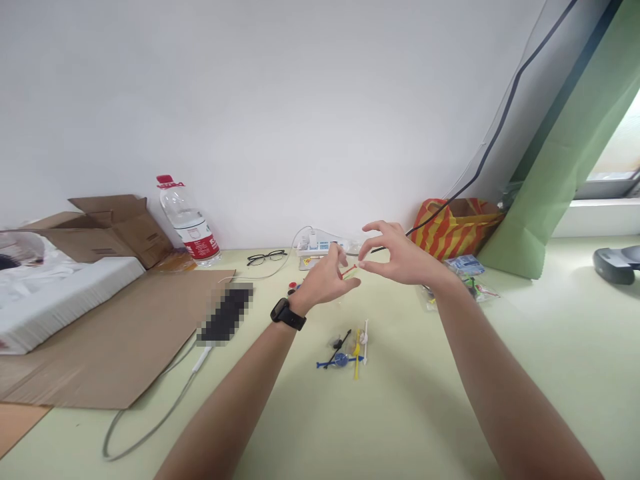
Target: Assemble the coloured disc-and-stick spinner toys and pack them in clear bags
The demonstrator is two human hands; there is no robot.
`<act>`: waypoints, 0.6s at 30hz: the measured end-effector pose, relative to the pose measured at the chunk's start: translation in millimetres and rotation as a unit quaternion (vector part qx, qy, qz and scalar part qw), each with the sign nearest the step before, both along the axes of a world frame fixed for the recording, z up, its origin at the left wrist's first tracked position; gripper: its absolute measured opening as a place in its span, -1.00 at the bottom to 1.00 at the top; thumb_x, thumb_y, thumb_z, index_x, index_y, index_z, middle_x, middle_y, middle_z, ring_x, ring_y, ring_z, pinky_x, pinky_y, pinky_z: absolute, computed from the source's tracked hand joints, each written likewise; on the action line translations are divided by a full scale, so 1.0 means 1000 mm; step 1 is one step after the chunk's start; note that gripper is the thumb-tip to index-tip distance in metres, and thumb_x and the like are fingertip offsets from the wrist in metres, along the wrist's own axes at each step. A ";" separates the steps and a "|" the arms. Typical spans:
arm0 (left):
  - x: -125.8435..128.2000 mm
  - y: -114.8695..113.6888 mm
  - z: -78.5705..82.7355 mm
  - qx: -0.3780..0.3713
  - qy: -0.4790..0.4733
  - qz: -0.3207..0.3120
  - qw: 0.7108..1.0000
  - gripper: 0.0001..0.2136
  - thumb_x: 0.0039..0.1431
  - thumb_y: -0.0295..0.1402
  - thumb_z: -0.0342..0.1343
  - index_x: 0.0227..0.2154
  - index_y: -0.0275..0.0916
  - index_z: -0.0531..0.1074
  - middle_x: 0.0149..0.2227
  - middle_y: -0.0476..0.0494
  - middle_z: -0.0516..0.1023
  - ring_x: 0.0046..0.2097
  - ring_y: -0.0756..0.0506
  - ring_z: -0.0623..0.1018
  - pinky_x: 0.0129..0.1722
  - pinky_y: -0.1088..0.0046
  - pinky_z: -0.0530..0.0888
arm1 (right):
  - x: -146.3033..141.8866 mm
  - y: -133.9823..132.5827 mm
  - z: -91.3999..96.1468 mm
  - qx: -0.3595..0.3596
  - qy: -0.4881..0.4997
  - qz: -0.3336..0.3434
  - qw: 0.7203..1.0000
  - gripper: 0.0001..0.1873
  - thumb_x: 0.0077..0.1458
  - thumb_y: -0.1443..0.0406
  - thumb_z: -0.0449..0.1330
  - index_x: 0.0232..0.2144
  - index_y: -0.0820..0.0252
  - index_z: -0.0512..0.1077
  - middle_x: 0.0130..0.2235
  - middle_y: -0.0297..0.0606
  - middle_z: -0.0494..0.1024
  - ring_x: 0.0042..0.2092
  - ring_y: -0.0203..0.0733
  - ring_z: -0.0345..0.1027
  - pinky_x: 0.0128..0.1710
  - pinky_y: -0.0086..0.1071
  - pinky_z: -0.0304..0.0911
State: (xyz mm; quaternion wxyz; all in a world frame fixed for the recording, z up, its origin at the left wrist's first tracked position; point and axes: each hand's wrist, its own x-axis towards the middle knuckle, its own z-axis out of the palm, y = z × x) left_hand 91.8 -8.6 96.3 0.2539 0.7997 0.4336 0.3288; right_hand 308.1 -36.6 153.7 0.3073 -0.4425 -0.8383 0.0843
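Note:
My left hand [327,277], with a black watch on its wrist, reaches over the table with thumb and fingers apart. Opposite it, my right hand [393,253] is curved, its thumb and fingers spread. A small red arrow-shaped spinner piece [349,270] shows between the two hands, close to my right thumb; whether it touches a hand or lies on the table I cannot tell. Nearer me on the table lie a blue arrow spinner [341,360], a black one [338,347], a yellow one [357,353] and a white one [365,339], grouped together.
A water bottle [193,230], glasses [267,257] and a power strip [320,247] stand or lie along the wall. Left are cardboard [165,320], an open box [110,230] and a blurred-out dark object [227,313]. Right are a striped bag [435,230] and plastic packets [465,267].

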 end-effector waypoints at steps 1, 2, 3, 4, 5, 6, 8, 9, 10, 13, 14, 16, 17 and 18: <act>0.001 0.001 -0.001 -0.023 -0.021 -0.006 1.000 -0.48 -0.02 -0.13 0.35 -0.08 -0.12 0.22 -0.07 -0.12 0.48 -0.29 -0.10 0.50 -0.35 0.36 0.37 | 0.001 0.001 -0.001 -0.002 -0.005 0.000 1.000 -0.87 0.16 0.14 0.27 -0.32 -0.01 0.59 0.23 -0.25 0.33 0.30 0.12 0.08 0.19 -0.02 0.18; 0.001 0.001 -0.003 -0.053 -0.047 -0.018 0.997 -0.42 -0.05 -0.11 0.38 -0.04 -0.12 0.22 -0.06 -0.13 0.49 -0.28 -0.10 0.52 -0.36 0.38 0.38 | 0.002 0.003 -0.003 -0.003 -0.003 0.001 1.000 -0.88 0.17 0.18 0.25 -0.33 0.00 0.59 0.21 -0.24 0.34 0.28 0.11 0.10 0.19 -0.03 0.18; 0.001 0.002 -0.004 -0.093 -0.077 -0.036 0.992 -0.36 -0.06 -0.09 0.40 0.02 -0.11 0.22 -0.05 -0.16 0.50 -0.27 -0.10 0.53 -0.36 0.39 0.38 | 0.003 0.006 -0.004 -0.002 0.002 0.002 1.000 -0.88 0.16 0.21 0.24 -0.34 0.01 0.59 0.19 -0.24 0.36 0.27 0.09 0.12 0.19 -0.04 0.18; -0.001 0.003 -0.005 -0.138 -0.109 -0.062 0.983 -0.32 -0.04 -0.06 0.39 0.08 -0.11 0.21 -0.05 -0.18 0.52 -0.27 -0.09 0.54 -0.37 0.41 0.37 | 0.005 0.009 -0.006 0.001 0.010 0.003 1.000 -0.89 0.15 0.24 0.23 -0.35 0.02 0.59 0.18 -0.23 0.37 0.26 0.08 0.13 0.18 -0.05 0.18; -0.002 0.004 -0.006 -0.186 -0.139 -0.093 0.968 -0.30 0.01 -0.03 0.37 0.15 -0.10 0.20 -0.05 -0.22 0.54 -0.27 -0.09 0.55 -0.38 0.42 0.35 | 0.007 0.012 -0.007 0.006 0.021 0.002 1.000 -0.89 0.13 0.25 0.23 -0.36 0.03 0.58 0.16 -0.23 0.38 0.24 0.08 0.15 0.17 -0.06 0.19; -0.004 0.005 -0.007 -0.232 -0.165 -0.128 0.950 -0.29 0.05 -0.01 0.33 0.20 -0.10 0.19 -0.05 -0.25 0.57 -0.28 -0.08 0.55 -0.39 0.43 0.34 | 0.009 0.015 -0.007 0.012 0.033 0.001 0.999 -0.89 0.12 0.27 0.22 -0.38 0.05 0.57 0.14 -0.22 0.39 0.23 0.07 0.16 0.16 -0.07 0.19; -0.007 0.006 -0.011 -0.306 -0.198 -0.204 0.908 -0.30 0.10 -0.01 0.31 0.24 -0.14 0.23 -0.08 -0.32 0.61 -0.24 -0.11 0.57 -0.37 0.41 0.33 | 0.014 0.021 -0.009 0.017 0.059 0.001 0.998 -0.88 0.10 0.29 0.19 -0.42 0.08 0.54 0.12 -0.20 0.40 0.20 0.06 0.20 0.10 -0.11 0.23; -0.008 0.006 -0.014 -0.332 -0.205 -0.237 0.890 -0.32 0.09 -0.04 0.33 0.22 -0.17 0.28 -0.09 -0.35 0.62 -0.18 -0.14 0.58 -0.34 0.40 0.34 | 0.016 0.023 -0.010 0.016 0.070 0.001 0.997 -0.87 0.10 0.29 0.17 -0.43 0.09 0.53 0.10 -0.19 0.41 0.19 0.06 0.21 0.08 -0.12 0.24; -0.008 0.007 -0.017 -0.351 -0.206 -0.259 0.876 -0.35 0.07 -0.07 0.36 0.17 -0.19 0.35 -0.10 -0.37 0.63 -0.13 -0.17 0.59 -0.31 0.39 0.35 | 0.018 0.025 -0.010 0.014 0.078 0.001 0.997 -0.86 0.10 0.30 0.16 -0.44 0.09 0.52 0.10 -0.19 0.41 0.17 0.06 0.23 0.05 -0.13 0.25; -0.002 0.008 -0.028 -0.365 -0.189 -0.252 0.876 -0.53 0.04 -0.13 0.41 -0.03 -0.24 0.52 -0.09 -0.37 0.64 -0.12 -0.18 0.60 -0.25 0.35 0.40 | 0.022 0.029 -0.012 0.029 0.093 -0.015 0.995 -0.86 0.06 0.33 0.16 -0.35 0.07 0.53 0.06 -0.18 0.42 0.14 0.06 0.25 0.03 -0.11 0.25; 0.001 0.009 -0.033 -0.361 -0.187 -0.231 0.884 -0.57 0.04 -0.12 0.40 -0.08 -0.24 0.54 -0.07 -0.36 0.64 -0.16 -0.15 0.61 -0.23 0.34 0.42 | 0.022 0.029 -0.012 0.044 0.099 -0.027 0.994 -0.80 0.03 0.35 0.16 -0.28 0.06 0.53 0.05 -0.18 0.43 0.12 0.06 0.25 0.04 -0.10 0.25; 0.006 0.012 -0.041 -0.353 -0.203 -0.182 0.895 -0.59 0.03 -0.11 0.40 -0.13 -0.25 0.55 -0.04 -0.35 0.63 -0.18 -0.13 0.62 -0.16 0.32 0.45 | 0.020 0.027 -0.010 0.080 0.113 -0.051 0.989 -0.68 0.00 0.38 0.17 -0.16 0.05 0.52 0.02 -0.17 0.45 0.10 0.05 0.27 0.03 -0.11 0.25; 0.008 0.014 -0.045 -0.348 -0.216 -0.159 0.898 -0.58 0.02 -0.11 0.41 -0.14 -0.26 0.55 -0.04 -0.35 0.63 -0.16 -0.13 0.62 -0.13 0.31 0.45 | 0.018 0.025 -0.007 0.090 0.117 -0.055 0.988 -0.66 0.00 0.39 0.17 -0.14 0.06 0.51 0.00 -0.17 0.47 0.07 0.04 0.29 0.01 -0.13 0.26; 0.009 0.016 -0.050 -0.340 -0.230 -0.137 0.901 -0.58 0.00 -0.12 0.43 -0.15 -0.27 0.54 -0.05 -0.34 0.63 -0.15 -0.14 0.63 -0.13 0.33 0.46 | 0.015 0.021 -0.005 0.086 0.117 -0.047 0.988 -0.69 0.01 0.39 0.16 -0.16 0.07 0.51 -0.04 -0.17 0.50 0.03 0.02 0.32 -0.02 -0.16 0.28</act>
